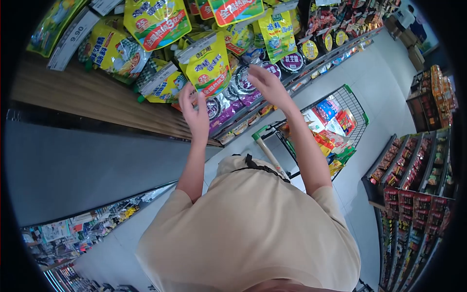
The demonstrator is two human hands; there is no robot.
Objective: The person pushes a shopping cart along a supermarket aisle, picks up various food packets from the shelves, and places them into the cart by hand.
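In the head view, a yellow-green seasoning pouch (209, 68) with a red band hangs at the front of the shelf. My left hand (193, 109) is at its lower left corner, thumb and fingers apart; whether the fingertips touch the pouch I cannot tell. To the right of the pouch, my right hand (268, 83) reaches in front of round purple-labelled packs (243, 80), its fingers stretched out and holding nothing visible. Another yellow pouch (165, 87) lies left of my left hand, behind a price tag (158, 78).
A wire shopping cart (360, 109) with green corners, loaded with bright packets (331, 124), stands right of my right forearm. Shelves of red packages (413, 204) line the right side. Stacked orange goods (438, 92) and a distant person (404, 19) are at the upper right.
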